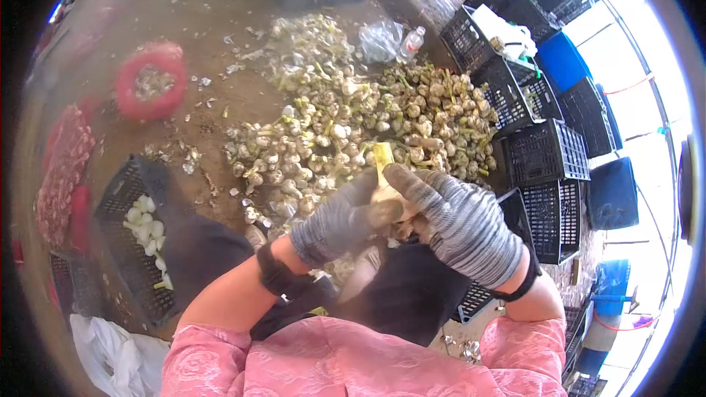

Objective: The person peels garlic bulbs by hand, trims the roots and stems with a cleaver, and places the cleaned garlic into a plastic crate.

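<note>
Both of my hands wear grey knitted gloves with darker fingers and meet in front of my chest. Between them is a garlic bulb (384,165), its pale yellow-green stem pointing up and away from me. My left hand (349,213) grips it from the left, thumb toward the bulb. From the other side my right hand (456,220) closes on it, fingers near the base of the stem. Most of the bulb is hidden by the gloves. Just beyond my hands spreads a large heap of unpeeled garlic (323,132) on the ground.
At my left, a black crate (118,191) contains white peeled garlic bulbs (148,229). Farther off lie a red mesh sack (125,103) and a plastic bottle (412,43). Stacked black crates (544,153) line the right side. A white bag (110,353) is at lower left.
</note>
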Available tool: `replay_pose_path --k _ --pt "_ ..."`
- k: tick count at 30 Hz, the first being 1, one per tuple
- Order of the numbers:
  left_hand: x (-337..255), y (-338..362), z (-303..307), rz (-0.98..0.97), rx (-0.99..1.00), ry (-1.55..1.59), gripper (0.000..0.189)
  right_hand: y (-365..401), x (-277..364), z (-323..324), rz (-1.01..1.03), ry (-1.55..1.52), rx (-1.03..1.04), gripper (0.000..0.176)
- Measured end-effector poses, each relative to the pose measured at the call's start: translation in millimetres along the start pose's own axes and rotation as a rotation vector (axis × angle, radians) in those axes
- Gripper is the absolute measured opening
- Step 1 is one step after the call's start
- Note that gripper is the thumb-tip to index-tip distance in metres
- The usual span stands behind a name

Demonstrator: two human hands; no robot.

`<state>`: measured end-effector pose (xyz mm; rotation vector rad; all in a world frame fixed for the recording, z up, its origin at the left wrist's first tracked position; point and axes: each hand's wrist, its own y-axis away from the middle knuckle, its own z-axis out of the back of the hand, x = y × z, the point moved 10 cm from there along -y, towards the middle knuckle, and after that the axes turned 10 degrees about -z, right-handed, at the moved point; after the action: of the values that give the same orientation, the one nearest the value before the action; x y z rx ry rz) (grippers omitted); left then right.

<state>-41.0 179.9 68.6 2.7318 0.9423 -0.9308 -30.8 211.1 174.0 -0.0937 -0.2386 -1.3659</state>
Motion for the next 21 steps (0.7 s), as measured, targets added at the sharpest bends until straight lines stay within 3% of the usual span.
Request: replay_pose_path --k 1,2,4,5,8,9,12,13,18,21 --pt "-17 4 11 -0.13 -0.084 -0.277 0.055 1 7 8 0.027 -0.12 -0.099 0.058" --pt "-26 12 12 -0.106 -0.116 -0.269 0.059 2 8 14 0.058 -0.242 -0.195 0.057" --pt "-40 20 25 -0.197 -0.138 -0.459 0.066 -1 -20 1 -0.266 -0.691 -0.125 0.058" --pt "-65 29 17 -0.401 -0.105 -1.022 0.066 -7 -23 -5 -0.257 -0.783 -0.182 0.048" --pt "-54 36 35 -0.329 -0.12 -0.893 0.062 -25 -1 -35 -0.195 -0.662 -0.258 0.045" --pt "-65 44 38 -0.329 -0.202 -1.335 0.06 -29 7 -39 -0.204 -0.673 -0.258 0.045" --pt "-76 54 38 -0.476 -0.215 -1.311 0.061 -39 3 -60 -0.189 -0.663 -0.282 0.044" --pt "-77 57 43 -0.444 -0.25 -1.26 0.06 -43 6 -65 -0.208 -0.758 -0.211 0.035" --pt "-86 64 65 -0.365 -0.34 -1.359 0.063 -63 9 -86 -0.168 -0.987 -0.014 0.029" --pt "-80 61 78 -0.266 -0.304 -0.959 0.07 -72 5 -92 -0.119 -0.997 -0.01 0.033"
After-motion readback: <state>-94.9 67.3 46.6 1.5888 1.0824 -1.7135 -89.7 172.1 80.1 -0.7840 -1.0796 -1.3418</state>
